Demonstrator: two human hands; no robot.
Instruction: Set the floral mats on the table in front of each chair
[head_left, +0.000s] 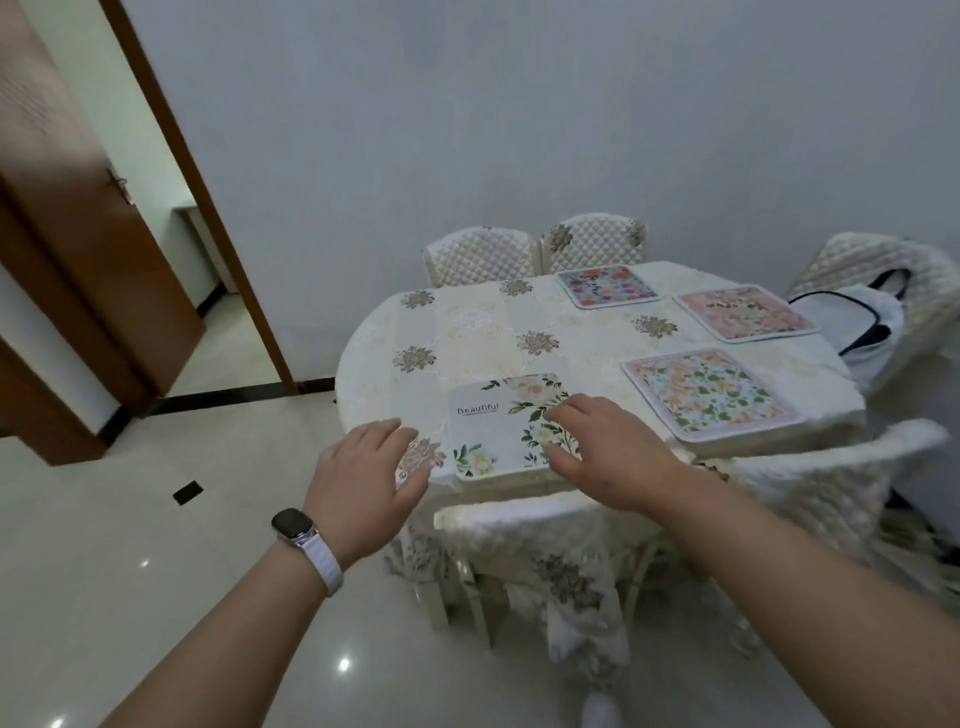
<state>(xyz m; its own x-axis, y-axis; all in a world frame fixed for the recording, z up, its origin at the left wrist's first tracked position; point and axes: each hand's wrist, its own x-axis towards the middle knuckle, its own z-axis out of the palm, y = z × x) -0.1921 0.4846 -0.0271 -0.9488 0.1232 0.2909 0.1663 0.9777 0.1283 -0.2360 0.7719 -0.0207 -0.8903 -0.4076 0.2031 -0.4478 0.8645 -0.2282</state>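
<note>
Square up Beautiful mat (493, 423) w/ near chair (519, 525); right hand (608, 449) spread flat on it, left hand (363, 467) open alongside, both gripping nil.

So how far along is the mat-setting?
Done: the bright mat, pink mat and green-leaf mat lie flat. In hand: the right hand is over the white mat by the near chair, with the left hand open beside it. Left: the far-left chair has no mat.
</note>
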